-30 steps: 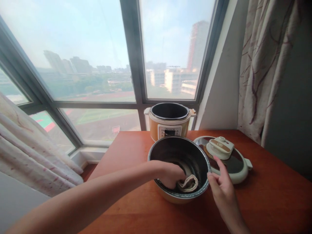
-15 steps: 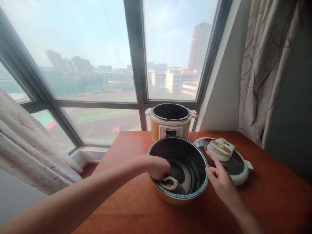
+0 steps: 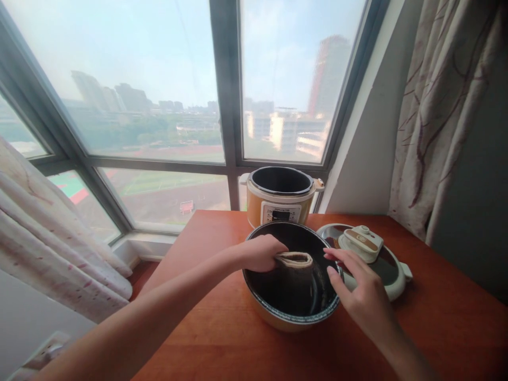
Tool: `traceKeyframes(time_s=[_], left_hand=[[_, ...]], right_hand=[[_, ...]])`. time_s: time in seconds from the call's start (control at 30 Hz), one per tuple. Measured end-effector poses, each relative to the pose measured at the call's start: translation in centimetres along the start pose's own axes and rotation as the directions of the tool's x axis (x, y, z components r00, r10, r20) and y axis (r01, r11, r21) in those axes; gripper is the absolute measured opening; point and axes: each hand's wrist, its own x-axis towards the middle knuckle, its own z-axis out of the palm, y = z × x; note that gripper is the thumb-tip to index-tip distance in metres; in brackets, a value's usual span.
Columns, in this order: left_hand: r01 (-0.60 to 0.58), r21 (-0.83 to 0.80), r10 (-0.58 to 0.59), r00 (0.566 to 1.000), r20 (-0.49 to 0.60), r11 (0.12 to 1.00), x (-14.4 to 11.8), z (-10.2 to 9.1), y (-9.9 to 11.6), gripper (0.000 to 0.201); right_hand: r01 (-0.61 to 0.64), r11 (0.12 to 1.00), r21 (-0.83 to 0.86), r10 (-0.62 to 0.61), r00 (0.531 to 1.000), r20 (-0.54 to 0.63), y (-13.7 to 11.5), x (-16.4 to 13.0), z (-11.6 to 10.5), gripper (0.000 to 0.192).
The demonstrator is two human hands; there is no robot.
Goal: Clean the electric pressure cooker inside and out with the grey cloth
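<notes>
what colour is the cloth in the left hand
Beige, with a darker brownish fold; the head view shows the cloth pinched by the left hand over the pot.

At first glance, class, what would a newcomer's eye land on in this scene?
The dark inner pot at the middle of the wooden table, where the left hand holds a folded cloth above it and the right hand touches its rim. Behind stands the open cooker; its lid lies to the right.
</notes>
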Motion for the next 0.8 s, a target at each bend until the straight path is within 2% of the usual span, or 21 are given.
traceKeyframes(time_s=[0.13, 0.23, 0.3, 0.37, 0.43, 0.47, 0.57, 0.67, 0.8], left_hand=[[0.088, 0.054, -0.073, 0.969, -0.237, 0.995, 1.1, -0.5, 0.1, 0.024], [0.095, 0.158, -0.041, 0.949, -0.313, 0.983, 2.0, -0.3, 1.0, 0.028], [0.031, 0.245, 0.026, 0.974, -0.224, 0.969, 2.5, 0.6, 1.7, 0.029], [-0.128, 0.291, 0.121, 0.992, 0.043, 0.948, 2.9, 1.9, 2.2, 0.029], [-0.255, 0.275, 0.166, 0.937, 0.308, 0.927, 3.2, 3.4, 2.7, 0.033], [-0.270, 0.275, 0.157, 0.915, 0.371, 0.923, 3.3, 4.1, 2.8, 0.037], [-0.184, 0.365, 0.040, 0.928, 0.370, 0.912, 4.0, 6.0, 3.4, 0.056], [-0.108, 0.450, -0.079, 0.922, 0.379, 0.887, 5.1, 7.2, 4.0, 0.069], [-0.135, 0.464, -0.050, 0.930, 0.364, 0.875, 6.0, 8.1, 4.1, 0.088]], right_hand=[[0.011, 0.997, -0.079, -0.015, 0.998, -0.057, 0.8, 1.0, 0.6, 0.029], [-0.022, 0.989, -0.145, 0.006, 0.994, -0.108, 2.2, 1.2, 1.1, 0.034], [-0.059, 0.989, -0.139, 0.039, 0.989, -0.144, 3.1, 0.8, 1.7, 0.040], [-0.136, 0.989, -0.054, 0.125, 0.977, -0.175, 3.9, 0.1, 2.4, 0.047], [-0.236, 0.969, 0.071, 0.245, 0.953, -0.177, 4.4, -0.6, 3.1, 0.052], [-0.286, 0.950, 0.127, 0.305, 0.938, -0.166, 4.5, -0.8, 3.4, 0.054], [-0.398, 0.891, 0.219, 0.425, 0.901, -0.089, 4.7, -1.2, 3.8, 0.054], [-0.418, 0.880, 0.227, 0.424, 0.905, 0.024, 4.5, -0.8, 3.5, 0.049], [-0.370, 0.909, 0.190, 0.357, 0.929, 0.100, 3.8, 0.0, 2.5, 0.045]])
